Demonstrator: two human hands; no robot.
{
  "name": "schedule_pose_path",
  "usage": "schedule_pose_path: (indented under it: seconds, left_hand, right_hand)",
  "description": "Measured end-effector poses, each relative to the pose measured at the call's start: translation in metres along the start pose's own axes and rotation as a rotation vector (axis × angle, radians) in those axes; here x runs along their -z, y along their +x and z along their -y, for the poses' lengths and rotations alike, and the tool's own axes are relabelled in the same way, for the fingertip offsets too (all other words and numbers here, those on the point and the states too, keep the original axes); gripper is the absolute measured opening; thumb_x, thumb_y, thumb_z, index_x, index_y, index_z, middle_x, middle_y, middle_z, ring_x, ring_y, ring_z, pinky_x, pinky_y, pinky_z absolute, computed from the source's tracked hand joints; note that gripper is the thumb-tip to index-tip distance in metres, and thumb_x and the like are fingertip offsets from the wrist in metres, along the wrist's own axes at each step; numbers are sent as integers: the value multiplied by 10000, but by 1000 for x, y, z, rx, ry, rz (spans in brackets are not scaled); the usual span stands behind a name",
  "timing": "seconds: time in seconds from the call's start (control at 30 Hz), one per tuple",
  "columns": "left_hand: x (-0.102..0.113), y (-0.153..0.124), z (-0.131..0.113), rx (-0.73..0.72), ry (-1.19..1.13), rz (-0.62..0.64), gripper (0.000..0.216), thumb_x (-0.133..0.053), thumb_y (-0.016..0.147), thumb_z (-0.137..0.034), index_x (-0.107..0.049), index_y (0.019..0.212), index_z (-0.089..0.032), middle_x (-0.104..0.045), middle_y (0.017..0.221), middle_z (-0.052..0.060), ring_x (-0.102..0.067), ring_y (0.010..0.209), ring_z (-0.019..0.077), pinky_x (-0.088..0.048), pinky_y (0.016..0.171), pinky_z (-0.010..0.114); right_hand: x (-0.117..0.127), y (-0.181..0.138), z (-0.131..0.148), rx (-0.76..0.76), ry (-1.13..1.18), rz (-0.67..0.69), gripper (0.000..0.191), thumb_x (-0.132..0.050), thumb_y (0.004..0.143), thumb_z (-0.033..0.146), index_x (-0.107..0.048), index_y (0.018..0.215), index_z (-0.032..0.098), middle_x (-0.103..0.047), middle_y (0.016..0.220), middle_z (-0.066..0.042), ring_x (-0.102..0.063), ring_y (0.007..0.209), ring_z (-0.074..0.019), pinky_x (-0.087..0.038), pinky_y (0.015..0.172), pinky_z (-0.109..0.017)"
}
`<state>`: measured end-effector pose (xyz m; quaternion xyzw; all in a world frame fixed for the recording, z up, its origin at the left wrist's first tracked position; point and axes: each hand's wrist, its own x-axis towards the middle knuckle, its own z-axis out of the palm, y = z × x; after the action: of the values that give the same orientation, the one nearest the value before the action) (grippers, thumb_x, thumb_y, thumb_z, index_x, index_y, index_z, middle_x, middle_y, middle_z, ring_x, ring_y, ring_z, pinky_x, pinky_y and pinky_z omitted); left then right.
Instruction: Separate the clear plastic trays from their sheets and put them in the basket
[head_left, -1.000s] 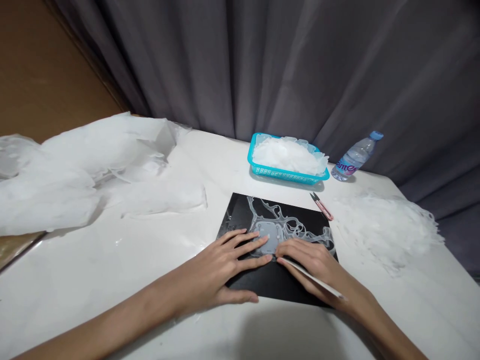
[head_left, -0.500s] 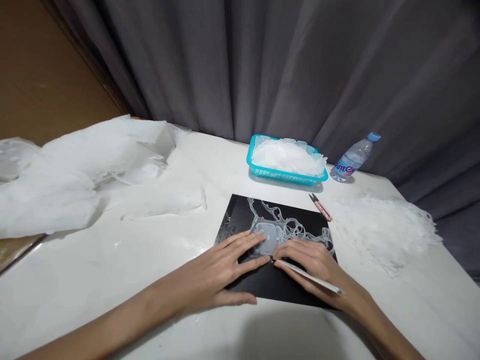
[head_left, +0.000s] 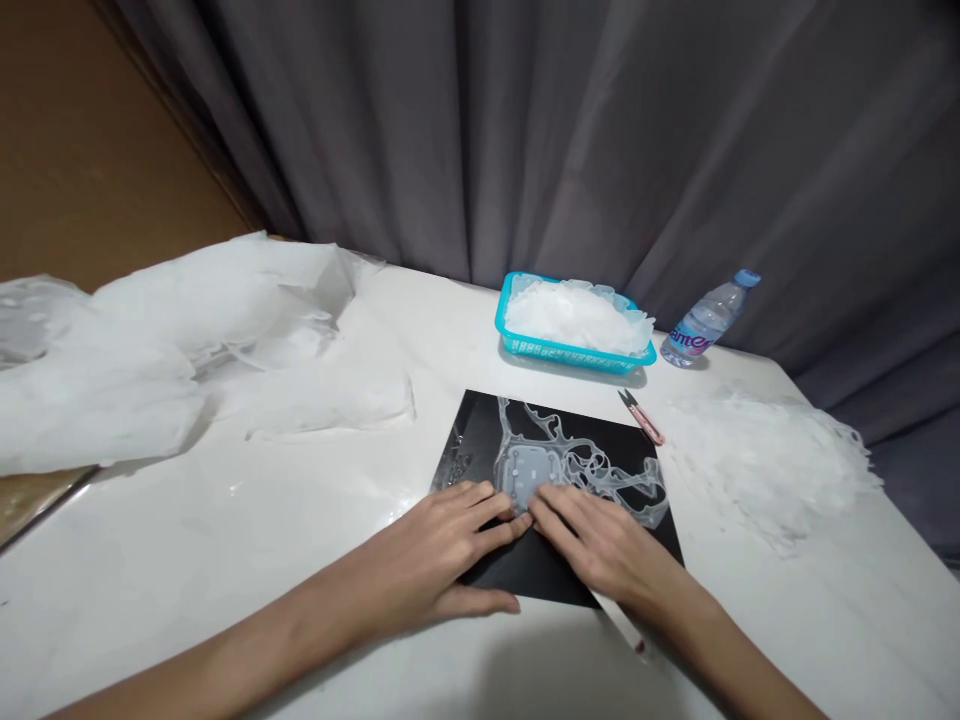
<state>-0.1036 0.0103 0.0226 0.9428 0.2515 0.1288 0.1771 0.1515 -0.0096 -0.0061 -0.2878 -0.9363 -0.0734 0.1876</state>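
Observation:
My left hand lies flat, fingers apart, on the near left part of a black mat; its fingertips touch a translucent square moulded piece with loose trimmed strands around it. My right hand reaches in from the right, fingertips meeting the left hand's at the piece's near edge. A thin white tool runs under the right hand and pokes out below the wrist; the fingers lie long over it.
A turquoise basket of white pieces stands behind the mat, beside a water bottle. Pink snips lie at the mat's far right corner. White scraps pile up at right, and crumpled white sheets at left. Grey curtain behind.
My right hand has slid left and forward, turning so the tool now points back under the wrist. The left hand's fingers have drawn slightly nearer. The piece has shifted a little left.

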Motion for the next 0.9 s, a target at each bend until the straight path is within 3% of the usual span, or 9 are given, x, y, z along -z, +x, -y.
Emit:
schedule_pose_path:
  seconds: [0.17,0.37,0.43,0.53,0.63,0.7,0.77,0.83,0.9]
  left_hand:
    - [1,1,-1,16,-24,2,626,-596,949,-635,-603,1425,-229,-738,1141,83,-656,1028,289,-503,885,373]
    - [2,0,-1,43,-61,21,655,-640,922,-632,-601,1438,-229,-735,1155,84,-656,1083,310,-503,930,381]
    - [5,1,1,82,-110,37,675,-665,886,-662,-623,1416,-245,-724,1128,74,-656,1071,308,-500,962,405]
    - [10,6,7,214,-298,11,528,-559,953,-668,-688,1307,-299,-706,1088,38,-645,1130,278,-457,1064,439]
    - [8,13,14,339,-604,-105,540,-251,1098,-537,-713,1161,-264,-722,1058,33,-654,1107,220,-484,1042,411]
    - [4,18,17,399,-729,-165,536,-257,1101,-520,-707,1079,-228,-729,1024,42,-671,1003,213,-530,933,384]
    - [-2,21,17,439,-741,-189,466,-388,1071,-539,-703,987,-206,-716,967,36,-663,909,207,-529,835,350]
    - [-6,22,15,440,-690,-188,420,-485,1039,-537,-698,920,-195,-690,927,23,-641,867,195,-499,797,324]
    - [-10,22,14,423,-632,-196,385,-552,1009,-536,-698,914,-193,-673,916,14,-622,865,190,-472,793,313]
  right_hand:
    - [-4,9,-9,-163,155,-37,347,-420,1069,161,-562,1385,161,-706,1184,-142,-663,1097,-259,-573,912,-388]
    - [15,20,-57,-694,364,-458,209,-489,1055,269,-687,1063,202,-702,1040,-86,-661,1005,-241,-527,934,-394]
    - [23,18,-62,-813,399,-525,212,-518,1041,308,-699,1005,203,-701,1003,-74,-662,957,-237,-530,896,-386]
    - [31,16,-42,-768,509,-457,195,-530,1036,290,-710,1053,216,-701,1029,-72,-665,981,-228,-535,898,-369]
    - [37,17,-5,-512,672,-207,234,-530,1036,239,-687,1210,237,-671,1153,-91,-650,1070,-218,-532,961,-357]
    - [43,17,11,-376,814,43,292,-531,1040,237,-661,1299,267,-625,1253,-89,-648,1065,-193,-541,971,-334]
    - [48,14,15,-339,929,196,278,-520,1055,299,-681,1281,299,-601,1276,-70,-645,1034,-178,-553,960,-330]
    - [50,11,9,-372,946,154,342,-414,1089,396,-740,1148,309,-603,1252,-61,-614,1087,-204,-531,1011,-394]
    - [45,7,0,-438,837,-7,462,-305,1105,439,-748,1094,307,-602,1246,-72,-548,1191,-247,-463,1090,-484]
